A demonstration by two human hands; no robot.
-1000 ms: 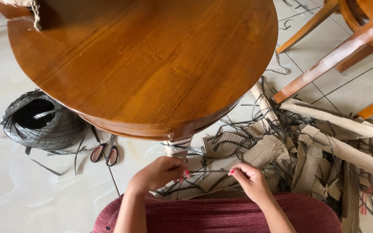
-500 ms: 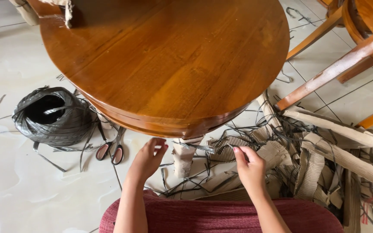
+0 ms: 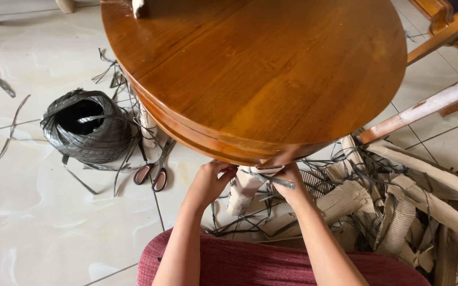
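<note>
A round brown wooden table (image 3: 271, 69) fills the top of the view. Both hands reach under its near edge, at a table leg (image 3: 242, 193) wrapped in pale cardboard. My left hand (image 3: 210, 180) is curled beside the top of that leg. My right hand (image 3: 290, 182) pinches a dark grey plastic strap (image 3: 271, 180) that runs across the leg between the two hands. The table's rim hides the fingertips in part.
A coil of dark grey strapping (image 3: 86, 127) sits on the tiled floor at left, with red-handled scissors (image 3: 153, 172) beside it. Torn cardboard wrapping (image 3: 414, 206) and cut strap ends lie at right. Wooden chair legs (image 3: 425, 108) stand at upper right.
Both hands have risen from the floor-level scraps to just under the table's rim. The view has moved in closer and shifted left.
</note>
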